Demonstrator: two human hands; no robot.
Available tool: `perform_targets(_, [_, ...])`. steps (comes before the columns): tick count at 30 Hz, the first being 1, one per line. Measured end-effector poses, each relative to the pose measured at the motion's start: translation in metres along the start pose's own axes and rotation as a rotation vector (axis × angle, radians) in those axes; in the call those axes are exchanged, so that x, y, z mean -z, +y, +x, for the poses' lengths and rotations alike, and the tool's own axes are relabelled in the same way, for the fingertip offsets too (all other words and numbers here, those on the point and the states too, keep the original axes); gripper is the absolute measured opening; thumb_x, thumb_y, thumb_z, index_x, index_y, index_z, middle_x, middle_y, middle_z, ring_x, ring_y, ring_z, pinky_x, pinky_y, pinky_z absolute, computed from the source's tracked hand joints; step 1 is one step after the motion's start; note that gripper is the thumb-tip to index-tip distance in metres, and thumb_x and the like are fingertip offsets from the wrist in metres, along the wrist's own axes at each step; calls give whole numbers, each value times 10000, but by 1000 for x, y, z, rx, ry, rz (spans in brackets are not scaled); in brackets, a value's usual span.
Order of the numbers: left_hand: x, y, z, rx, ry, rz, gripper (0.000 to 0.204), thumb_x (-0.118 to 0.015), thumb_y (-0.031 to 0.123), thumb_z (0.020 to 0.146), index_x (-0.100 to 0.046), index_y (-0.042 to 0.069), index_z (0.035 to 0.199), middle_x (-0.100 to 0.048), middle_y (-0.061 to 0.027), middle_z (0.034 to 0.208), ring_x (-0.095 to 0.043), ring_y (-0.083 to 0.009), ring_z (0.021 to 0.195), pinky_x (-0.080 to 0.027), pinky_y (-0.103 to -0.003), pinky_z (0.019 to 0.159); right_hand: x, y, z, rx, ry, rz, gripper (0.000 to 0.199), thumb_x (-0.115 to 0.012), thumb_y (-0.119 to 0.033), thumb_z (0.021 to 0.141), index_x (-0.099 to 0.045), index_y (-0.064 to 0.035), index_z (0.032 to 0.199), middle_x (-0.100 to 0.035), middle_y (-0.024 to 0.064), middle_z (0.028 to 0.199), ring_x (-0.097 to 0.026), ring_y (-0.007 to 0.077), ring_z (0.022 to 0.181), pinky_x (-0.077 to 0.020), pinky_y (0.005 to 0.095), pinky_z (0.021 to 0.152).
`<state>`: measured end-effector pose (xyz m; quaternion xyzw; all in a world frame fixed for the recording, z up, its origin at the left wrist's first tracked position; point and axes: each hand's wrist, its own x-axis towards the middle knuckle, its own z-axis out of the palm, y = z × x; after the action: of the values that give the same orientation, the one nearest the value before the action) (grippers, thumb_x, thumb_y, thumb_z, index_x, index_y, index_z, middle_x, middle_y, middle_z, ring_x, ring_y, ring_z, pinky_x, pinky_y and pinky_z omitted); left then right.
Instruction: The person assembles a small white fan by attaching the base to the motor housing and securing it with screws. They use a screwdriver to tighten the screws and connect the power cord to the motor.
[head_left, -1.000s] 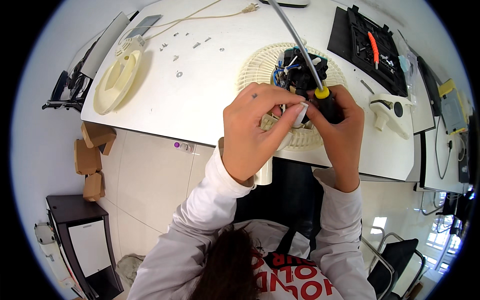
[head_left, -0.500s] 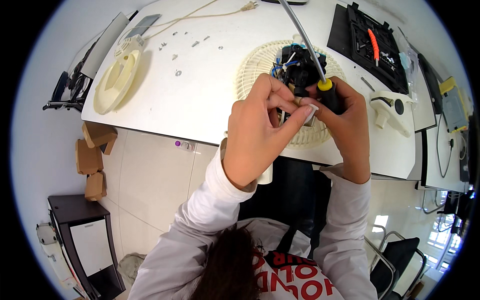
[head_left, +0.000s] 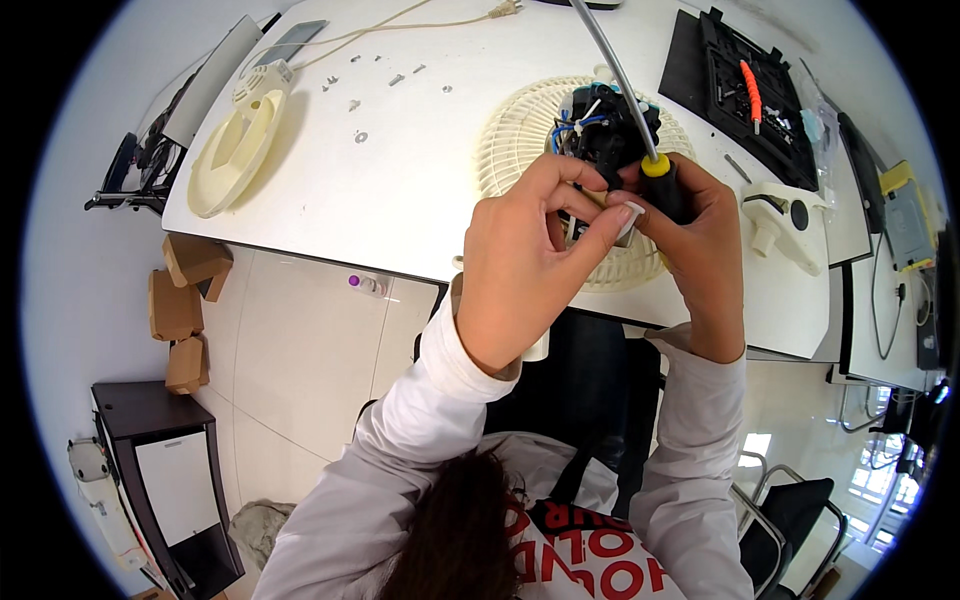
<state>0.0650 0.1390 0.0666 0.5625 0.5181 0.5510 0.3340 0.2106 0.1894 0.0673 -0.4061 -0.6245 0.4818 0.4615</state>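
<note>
My left hand [head_left: 535, 260] is closed, its thumb and fingertips pinching a small white plastic piece [head_left: 631, 219]. Against the palm of my right hand [head_left: 705, 235] lies a screwdriver [head_left: 657, 167] with a black and yellow handle, its long metal shaft pointing away from me. The right thumb and fingertips also meet at the white piece. Just beyond the fingertips is a black fan motor assembly [head_left: 605, 130] with blue and white wires, partly hidden by my hands. It sits over a round cream fan grille [head_left: 510, 125] on the white table [head_left: 330, 215].
At the left lies a cream fan base [head_left: 235, 160]; several screws and a washer [head_left: 361, 137] are scattered beside it. A power cord [head_left: 440, 24] runs along the far side. To the right are a black tool case [head_left: 760, 110], an orange-handled tool [head_left: 749, 90] and a white plastic housing [head_left: 787, 225].
Both hands stay together at the white piece, with only slight finger movement. The view has shifted a little, and the screwdriver stays in my right hand.
</note>
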Motion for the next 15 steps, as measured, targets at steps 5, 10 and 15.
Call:
perform_targets(5, [0,0,0,1,-2,3,216,-691,89,777,-564,-5,925,-592,34,653,-278,13,496,-213,-160,451,2,-5,-4,-22,-10,-32,160,-687,-44,747,-637,21,885,-644,32,765,-564,61,707,-453,203,661])
perform_targets(10, [1,0,0,6,-8,-20,210,-686,85,778,-563,-1,926,-587,40,651,-274,14,498,-211,-158,453,3,-7,-3,-20,-36,-16,154,-678,-50,762,-638,15,895,-629,23,753,-550,59,695,-441,202,649])
perform_targets(15, [1,-1,1,9,-11,-40,202,-683,94,777,-562,3,911,-586,41,651,-277,19,494,-208,-157,452,2,-7,-3,-12,-26,-16,148,-675,-60,770,-639,12,894,-616,14,738,-535,56,688,-429,202,639])
